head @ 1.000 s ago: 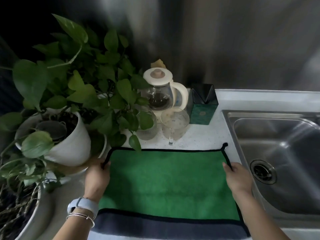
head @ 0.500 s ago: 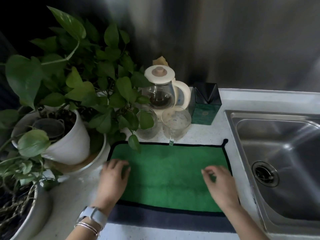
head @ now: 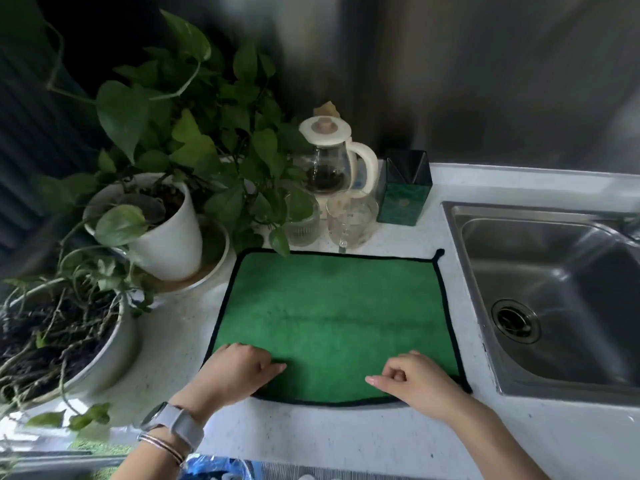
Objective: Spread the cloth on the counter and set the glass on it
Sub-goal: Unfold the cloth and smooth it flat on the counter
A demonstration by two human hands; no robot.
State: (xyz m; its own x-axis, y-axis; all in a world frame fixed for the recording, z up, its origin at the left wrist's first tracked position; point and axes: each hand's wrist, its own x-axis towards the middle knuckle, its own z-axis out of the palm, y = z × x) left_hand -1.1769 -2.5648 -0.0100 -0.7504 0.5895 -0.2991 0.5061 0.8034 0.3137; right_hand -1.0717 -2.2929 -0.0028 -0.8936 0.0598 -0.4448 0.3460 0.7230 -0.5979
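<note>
Both hands' fingers (head: 266, 362) atop cloth (head: 332, 306)

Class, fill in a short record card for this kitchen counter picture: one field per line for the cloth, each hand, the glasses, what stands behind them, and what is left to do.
cloth: green cloth, flat on the counter
left hand: left hand on the cloth's near left corner
right hand: right hand on the near right edge
glasses: ribbed glass and handled glass, both beyond the cloth's far edge
behind: kettle, green box
beside: sink on the right, potted plant on the left
left to do: set a glass on the cloth
</note>
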